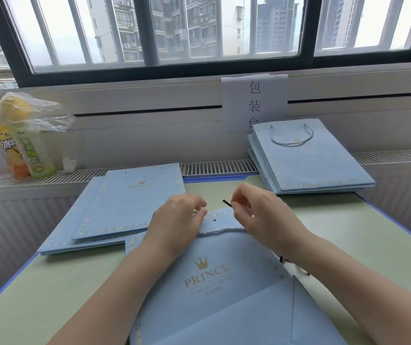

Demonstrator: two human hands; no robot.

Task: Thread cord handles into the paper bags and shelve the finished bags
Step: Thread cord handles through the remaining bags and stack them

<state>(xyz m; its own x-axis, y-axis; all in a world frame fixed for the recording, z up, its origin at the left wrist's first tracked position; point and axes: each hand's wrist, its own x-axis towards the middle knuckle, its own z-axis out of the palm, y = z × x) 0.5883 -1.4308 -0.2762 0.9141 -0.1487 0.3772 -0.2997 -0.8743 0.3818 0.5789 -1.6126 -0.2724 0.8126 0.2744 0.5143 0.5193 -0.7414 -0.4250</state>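
Observation:
A flat light-blue paper bag [214, 290] with a gold crown and "PRINCE" print lies in front of me on the green table. My left hand [177, 220] pinches the bag's top edge beside a punched hole [214, 220]. My right hand [261, 215] holds a pale twisted cord [224, 231] by its black tip [227, 202], raised just above the hole. The cord runs across the bag between my hands. A stack of bags without handles [124, 207] lies at the left. A stack of bags with cord handles [309, 160] rests at the back right.
Two drink bottles under a clear plastic bag [25, 138] stand on the radiator ledge at the far left. A paper sign [254, 103] hangs on the wall below the window. The table's blue edge [398, 225] runs along the right side.

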